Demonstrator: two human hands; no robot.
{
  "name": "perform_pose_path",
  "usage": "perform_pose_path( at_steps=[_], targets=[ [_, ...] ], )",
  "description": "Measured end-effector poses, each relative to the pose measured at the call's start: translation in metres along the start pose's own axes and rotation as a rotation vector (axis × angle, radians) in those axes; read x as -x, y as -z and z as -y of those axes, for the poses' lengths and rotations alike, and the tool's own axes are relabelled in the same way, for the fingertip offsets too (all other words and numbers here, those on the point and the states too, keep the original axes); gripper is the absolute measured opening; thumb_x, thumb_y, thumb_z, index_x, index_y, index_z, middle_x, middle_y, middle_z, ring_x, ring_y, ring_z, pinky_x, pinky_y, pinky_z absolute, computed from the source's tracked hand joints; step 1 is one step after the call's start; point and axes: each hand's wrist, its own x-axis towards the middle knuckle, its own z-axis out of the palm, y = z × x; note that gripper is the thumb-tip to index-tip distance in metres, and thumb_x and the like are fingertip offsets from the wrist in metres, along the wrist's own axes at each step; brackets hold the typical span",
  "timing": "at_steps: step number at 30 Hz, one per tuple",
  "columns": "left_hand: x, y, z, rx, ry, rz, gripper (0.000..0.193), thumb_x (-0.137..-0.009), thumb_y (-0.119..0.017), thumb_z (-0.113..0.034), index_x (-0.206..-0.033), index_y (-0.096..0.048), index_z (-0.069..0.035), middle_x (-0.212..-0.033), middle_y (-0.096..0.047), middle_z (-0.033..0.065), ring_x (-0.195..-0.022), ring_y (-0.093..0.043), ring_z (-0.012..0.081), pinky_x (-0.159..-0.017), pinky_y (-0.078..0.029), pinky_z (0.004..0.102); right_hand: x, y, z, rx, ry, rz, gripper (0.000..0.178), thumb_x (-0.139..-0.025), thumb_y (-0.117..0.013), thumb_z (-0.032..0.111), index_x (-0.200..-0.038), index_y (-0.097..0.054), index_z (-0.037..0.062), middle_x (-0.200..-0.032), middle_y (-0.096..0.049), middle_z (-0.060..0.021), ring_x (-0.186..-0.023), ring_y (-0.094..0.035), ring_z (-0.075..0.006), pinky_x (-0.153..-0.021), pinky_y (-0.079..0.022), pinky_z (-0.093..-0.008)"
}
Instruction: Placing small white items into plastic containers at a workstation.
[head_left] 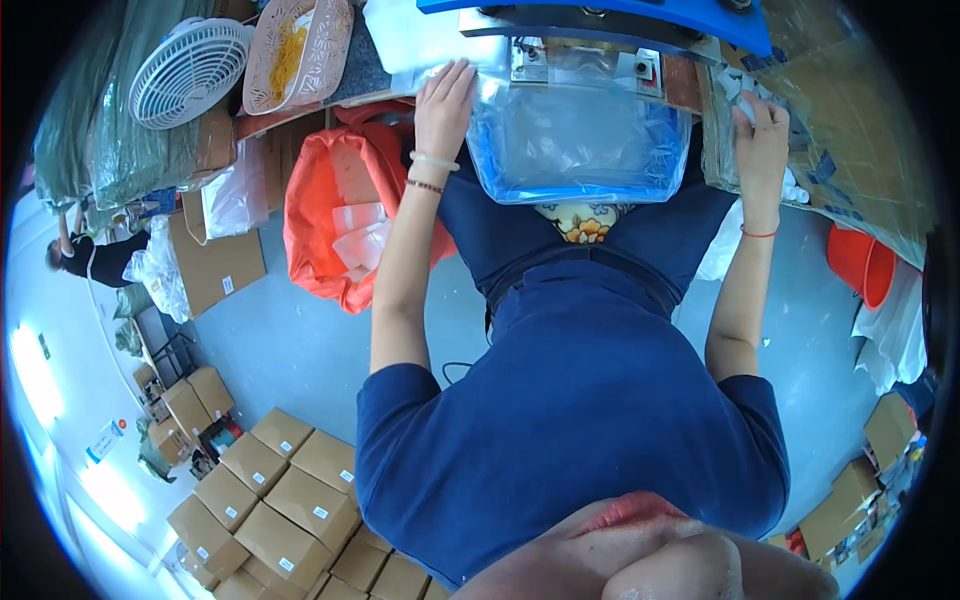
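My left hand (447, 95) lies with its fingers stretched out at the edge of a stack of clear plastic sheets or bags (425, 45) on the worktop. My right hand (762, 130) is at a cardboard box holding crumpled whitish scraps (735, 82); its fingers are bent together around a small pale piece, whose kind I cannot make out. Between my hands, a blue machine (600, 12) with metal blocks (529, 60) stands over a bin lined with blue plastic (575, 190). Clear plastic film (575, 130) lies in that bin, in front of my lap.
A red sack (310, 215) with plastic pieces stands left of my legs. At the far left are a pink basket (330, 50) of yellow bands and a white round basket (190, 75). A red bucket (862, 265) stands right. Cardboard boxes (285, 535) are stacked behind; another person (105, 255) works leftward.
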Motion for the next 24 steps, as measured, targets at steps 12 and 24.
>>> perform_pose_path(
  at_steps=[12,24],
  targets=[
    [-0.034,0.080,-0.091,0.741,0.604,0.085,0.019,-0.084,-0.077,-0.012,-0.098,-0.075,0.001,-0.088,-0.073,0.0018,-0.079,-0.062,0.0048,-0.073,-0.048,0.0190,0.032,0.023,0.118,-1.069,-0.265,0.382,0.027,-0.087,-0.072,0.002,-0.113,-0.066,0.0034,-0.116,-0.067,-0.0071,-0.098,-0.063,-0.0101,-0.080,-0.050,-0.0214],
    [-0.047,0.087,-0.118,1.151,0.614,0.576,0.023,-0.087,-0.074,-0.017,-0.101,-0.074,0.001,-0.088,-0.074,0.0066,-0.077,-0.064,0.0076,-0.072,-0.051,0.0216,-0.024,0.064,0.151,-0.620,0.326,0.336,0.022,-0.088,-0.070,0.021,-0.105,-0.071,0.0064,-0.101,-0.071,-0.0094,-0.093,-0.065,-0.0252,-0.080,-0.051,-0.0315]
  ],
)
